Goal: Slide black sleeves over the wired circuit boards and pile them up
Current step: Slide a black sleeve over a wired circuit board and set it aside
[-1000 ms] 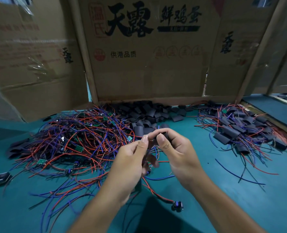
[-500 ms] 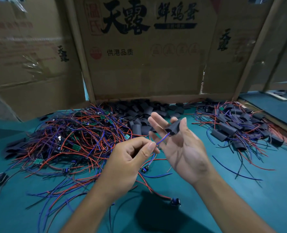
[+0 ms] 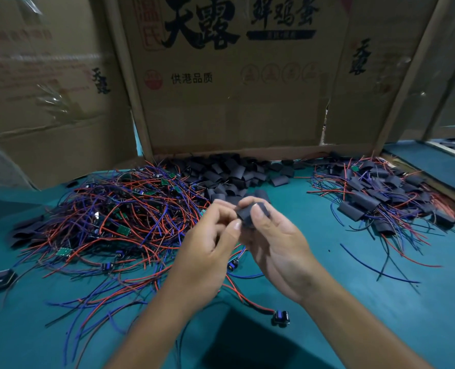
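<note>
While the right hand (image 3: pixel 277 235) pinched a black sleeve (image 3: pixel 247 215) at frame centre and the left hand's (image 3: pixel 207 251) curled fingers met it, grip unclear, trailing wires (image 3: pixel 237 286) might have snagged, dragging the board out.

Two hands, left (image 3: pixel 207 251) and right (image 3: pixel 277 243); three heaps: bare wired boards (image 3: pixel 119 217) at nine o'clock, empty black sleeves (image 3: pixel 229 174) at twelve, sleeved boards (image 3: pixel 381 195) at two.
</note>
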### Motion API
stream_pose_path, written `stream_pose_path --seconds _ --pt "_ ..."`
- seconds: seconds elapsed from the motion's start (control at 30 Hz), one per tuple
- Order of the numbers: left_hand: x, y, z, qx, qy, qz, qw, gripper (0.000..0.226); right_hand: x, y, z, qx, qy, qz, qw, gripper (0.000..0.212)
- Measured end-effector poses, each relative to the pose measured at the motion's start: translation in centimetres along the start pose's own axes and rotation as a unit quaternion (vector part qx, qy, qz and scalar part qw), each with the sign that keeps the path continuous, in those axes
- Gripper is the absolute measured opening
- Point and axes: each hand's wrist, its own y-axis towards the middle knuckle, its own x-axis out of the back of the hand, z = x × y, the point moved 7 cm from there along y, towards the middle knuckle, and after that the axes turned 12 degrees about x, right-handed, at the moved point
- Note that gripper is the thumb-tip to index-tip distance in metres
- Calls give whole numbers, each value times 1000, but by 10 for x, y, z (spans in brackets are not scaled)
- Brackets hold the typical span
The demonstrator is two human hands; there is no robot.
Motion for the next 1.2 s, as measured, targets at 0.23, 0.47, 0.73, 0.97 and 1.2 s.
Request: stream_pose_path --seconds 0.23,0.47,0.73,0.97,1.2 --pt "4 6 19 42 -21 -34 998 18 7 -2 -13 -29 40 -59 997 28" --pt "7 7 25 14 -34 -77 996 17 2 -7 -18 -57 64 -75 994 18" --pt "6 13 43 128 -4 16 992 16 30 -8 -22 -61 -76 -156 983 22" --pt "13 1 64 134 300 229 916 28 55 4 -3 -46 -33 -197 979 21" --pt "-8 9 77 121 279 173 937 25 60 5 -1 -51 -43 -205 976 21"
